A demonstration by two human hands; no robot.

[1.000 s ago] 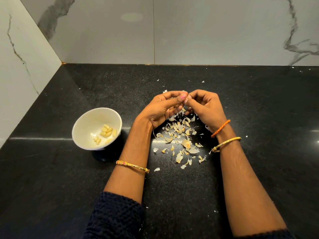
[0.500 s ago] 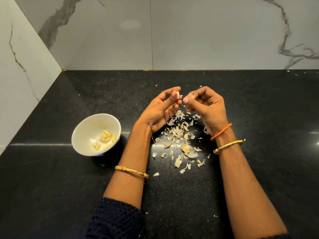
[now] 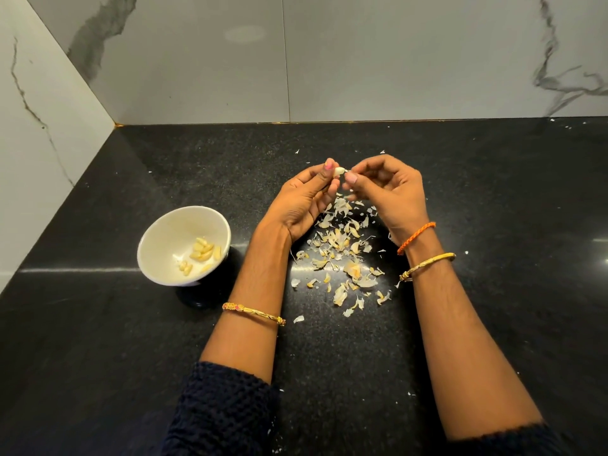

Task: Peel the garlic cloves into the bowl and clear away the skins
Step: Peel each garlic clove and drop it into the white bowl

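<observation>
Since a second ago the hands are drawn slightly apart and lifted above the skins [image 3: 342,255], so the clove [image 3: 339,171], hidden between them before, is now exposed, pale and seemingly bare. The clove is pinched at the tips of the left hand [image 3: 304,205]; the fingers [image 3: 351,178] of the right hand [image 3: 391,192] are curled and pressed together just beside it, perhaps on a last scrap of skin, though this cannot be told. Peeling of this clove is judged nearly done: a drop into the bowl [image 3: 158,238], set to the left on the surface [image 3: 493,192] with peeled cloves inside, is likely next, and the skins are yet to be cleared.
</observation>
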